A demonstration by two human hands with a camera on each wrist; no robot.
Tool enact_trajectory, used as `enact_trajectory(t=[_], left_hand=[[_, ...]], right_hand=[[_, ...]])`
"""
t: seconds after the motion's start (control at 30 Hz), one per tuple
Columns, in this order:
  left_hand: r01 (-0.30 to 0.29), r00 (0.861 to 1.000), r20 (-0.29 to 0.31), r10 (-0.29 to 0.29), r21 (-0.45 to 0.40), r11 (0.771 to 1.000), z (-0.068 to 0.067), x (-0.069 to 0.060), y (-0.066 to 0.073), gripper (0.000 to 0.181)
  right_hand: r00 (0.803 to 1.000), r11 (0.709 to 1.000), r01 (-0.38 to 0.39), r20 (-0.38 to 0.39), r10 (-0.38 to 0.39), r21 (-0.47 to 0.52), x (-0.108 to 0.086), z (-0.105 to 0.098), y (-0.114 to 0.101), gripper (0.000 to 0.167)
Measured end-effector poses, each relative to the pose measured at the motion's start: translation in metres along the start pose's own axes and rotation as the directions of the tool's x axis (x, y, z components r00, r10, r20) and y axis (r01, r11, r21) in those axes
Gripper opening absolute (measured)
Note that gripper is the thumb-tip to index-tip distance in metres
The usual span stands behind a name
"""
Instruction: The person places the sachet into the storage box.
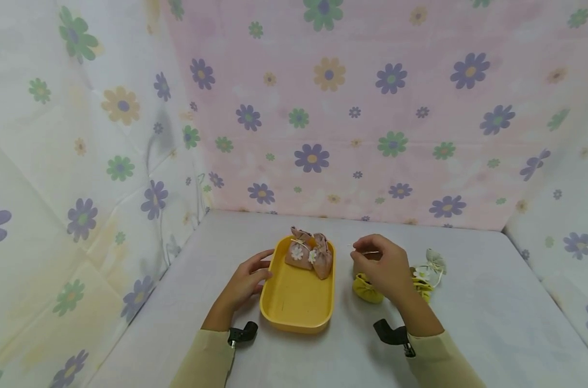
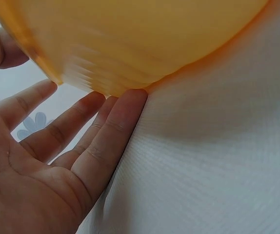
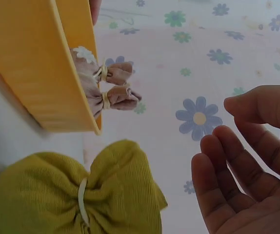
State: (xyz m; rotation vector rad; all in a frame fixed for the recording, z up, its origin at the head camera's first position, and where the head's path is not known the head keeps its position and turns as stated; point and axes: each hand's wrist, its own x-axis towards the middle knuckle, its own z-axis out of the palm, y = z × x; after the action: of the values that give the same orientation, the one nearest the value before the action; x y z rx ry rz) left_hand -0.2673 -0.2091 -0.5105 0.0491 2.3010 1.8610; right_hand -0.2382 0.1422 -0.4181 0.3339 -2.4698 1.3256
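Note:
The yellow tray [image 1: 298, 302] stands on the table, and two dusty-pink drawstring pouches [image 1: 300, 257] with white flowers lie at its far end. My left hand [image 1: 247, 280] rests against the tray's left side; in the left wrist view its fairly straight fingertips touch the wall. To the right of the tray, my right hand [image 1: 383, 264] hovers over a cluster of pouches. Its fingers are loosely bent, with nothing between them in the right wrist view. Just below it sits a mustard-green corduroy pouch [image 3: 37, 195] tied with pale cord. A brownish item behind this hand is mostly hidden.
A pale grey-green pouch [image 1: 435, 261], a white flower [image 1: 422, 274] and another mustard-green pouch [image 1: 424, 291] lie right of my right hand. Flower-printed cloth [image 1: 352, 124] walls the table at the back and sides.

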Motion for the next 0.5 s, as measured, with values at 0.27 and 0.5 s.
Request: enact_trajectory(t=[0.27, 0.5], left_hand=[[0.009, 1.000, 0.006, -0.009, -0.013, 1.000, 0.002, -0.001, -0.001, 0.055], [-0.017, 1.000, 0.021, 0.017, -0.017, 1.000, 0.000, -0.002, 0.003, 0.056]], right_hand=[[1.000, 1.000, 0.020, 0.021, -0.020, 0.008, -0.012, -0.019, 0.010, 0.023], [0.996, 0.998, 0.069, 0.059, -0.069, 0.002, -0.013, -0.035, 0.021, 0.032]])
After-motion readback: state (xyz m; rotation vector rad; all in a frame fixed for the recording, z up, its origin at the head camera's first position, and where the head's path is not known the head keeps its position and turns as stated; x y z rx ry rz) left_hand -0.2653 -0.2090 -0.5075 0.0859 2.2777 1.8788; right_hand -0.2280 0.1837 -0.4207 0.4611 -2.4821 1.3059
